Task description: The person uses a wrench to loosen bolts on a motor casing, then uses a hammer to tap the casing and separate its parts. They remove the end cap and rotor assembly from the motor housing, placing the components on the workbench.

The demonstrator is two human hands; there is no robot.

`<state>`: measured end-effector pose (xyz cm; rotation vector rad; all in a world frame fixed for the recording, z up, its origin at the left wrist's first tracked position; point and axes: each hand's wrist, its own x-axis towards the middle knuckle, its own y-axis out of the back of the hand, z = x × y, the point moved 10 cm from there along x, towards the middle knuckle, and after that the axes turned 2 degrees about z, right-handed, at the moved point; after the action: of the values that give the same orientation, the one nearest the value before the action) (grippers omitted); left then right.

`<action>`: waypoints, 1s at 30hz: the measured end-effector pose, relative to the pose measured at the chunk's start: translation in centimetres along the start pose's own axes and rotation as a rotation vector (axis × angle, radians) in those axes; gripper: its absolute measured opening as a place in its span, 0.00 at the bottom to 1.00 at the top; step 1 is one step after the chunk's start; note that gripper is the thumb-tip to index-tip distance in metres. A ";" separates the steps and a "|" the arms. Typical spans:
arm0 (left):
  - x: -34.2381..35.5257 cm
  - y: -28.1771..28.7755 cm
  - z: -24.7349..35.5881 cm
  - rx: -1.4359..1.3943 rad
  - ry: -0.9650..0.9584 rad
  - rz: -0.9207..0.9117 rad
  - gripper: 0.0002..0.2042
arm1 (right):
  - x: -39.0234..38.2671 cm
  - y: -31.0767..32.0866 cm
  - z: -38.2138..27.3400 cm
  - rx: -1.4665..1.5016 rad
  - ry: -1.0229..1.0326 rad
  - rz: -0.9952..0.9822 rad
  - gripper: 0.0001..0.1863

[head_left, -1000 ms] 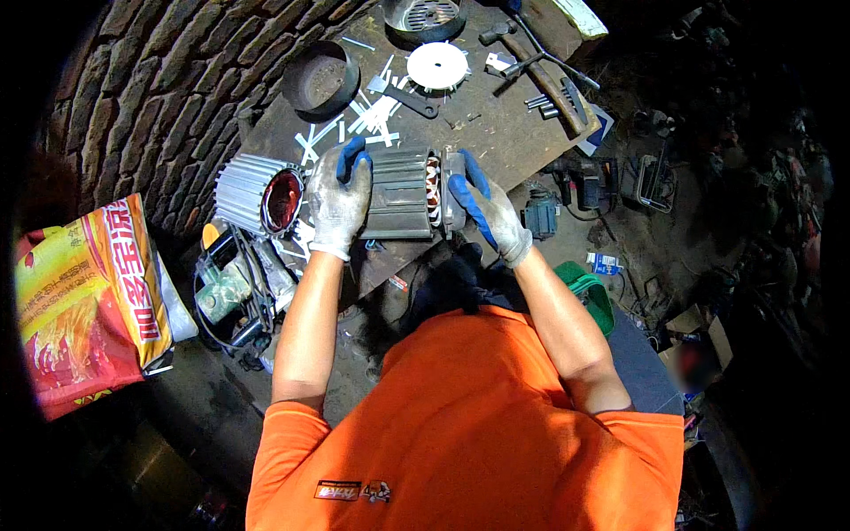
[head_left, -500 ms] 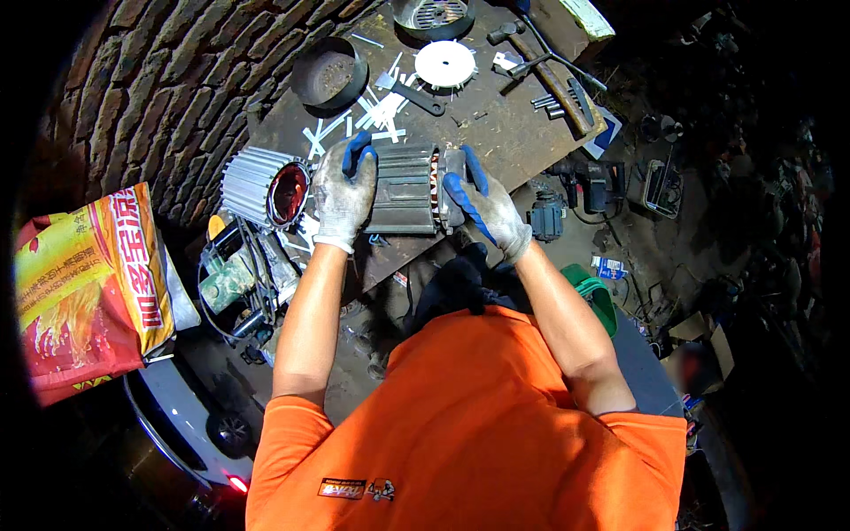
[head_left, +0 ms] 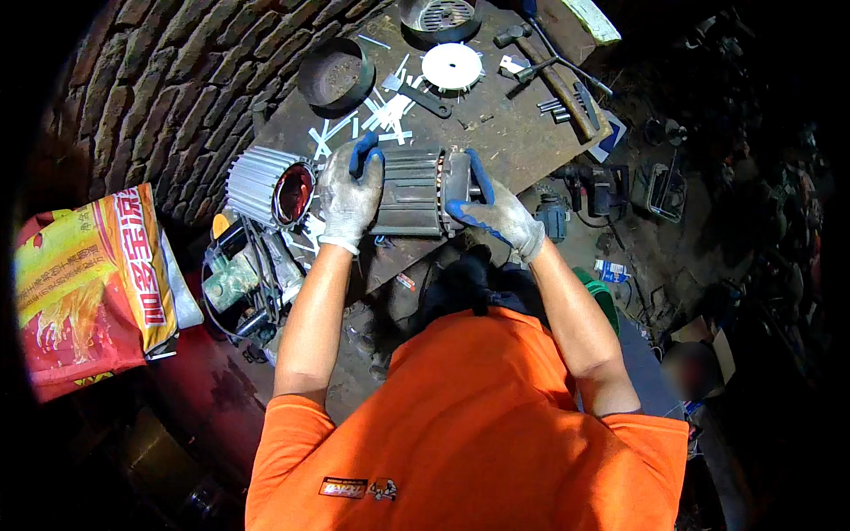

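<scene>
My left hand [head_left: 351, 196], in a whitish glove with blue fingers, grips the left end of a dark grey ribbed motor housing [head_left: 409, 190] lying sideways on the worn workbench. My right hand [head_left: 496, 214], gloved alike, is closed round the end cap [head_left: 458, 181] at the housing's right end; a thin band of windings shows between cap and housing. Left of my left hand lies a silver ribbed housing [head_left: 264, 184], its open end showing red inside. Above them are scattered white strips [head_left: 388, 113] and a flat scraper [head_left: 425, 97]. The housing's left end is hidden by my left hand.
A brick wall [head_left: 150, 97] backs the bench [head_left: 522, 133], which holds metal rings [head_left: 336, 75], a white fan disc [head_left: 452, 66], a hammer [head_left: 558, 84] and sockets. A colourful sack [head_left: 93, 292], cabled power tools [head_left: 235, 283], a drill [head_left: 602, 190] and a cardboard box [head_left: 717, 345] surround it.
Both hands keep their grip. The right hand and end cap have moved slightly against the housing, and the band of windings at the joint looks narrower. The whole view has shifted slightly.
</scene>
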<state>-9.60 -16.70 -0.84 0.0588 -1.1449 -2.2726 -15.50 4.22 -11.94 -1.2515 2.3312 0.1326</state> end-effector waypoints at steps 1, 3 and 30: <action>0.0 0.0 0.2 0.021 -0.014 -0.005 0.12 | 0.0 -0.3 -0.4 0.130 0.062 -0.027 0.47; 0.0 -0.1 -0.1 -0.027 -0.019 -0.010 0.12 | -0.1 0.5 -0.7 -0.057 0.065 0.031 0.50; 0.2 0.6 1.6 0.037 -0.073 -0.016 0.11 | -0.7 1.5 -1.0 0.334 0.027 0.044 0.56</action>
<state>-9.99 -15.91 0.65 -0.0007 -1.2284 -2.2845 -16.75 5.32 -10.95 -1.0417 2.2852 -0.2513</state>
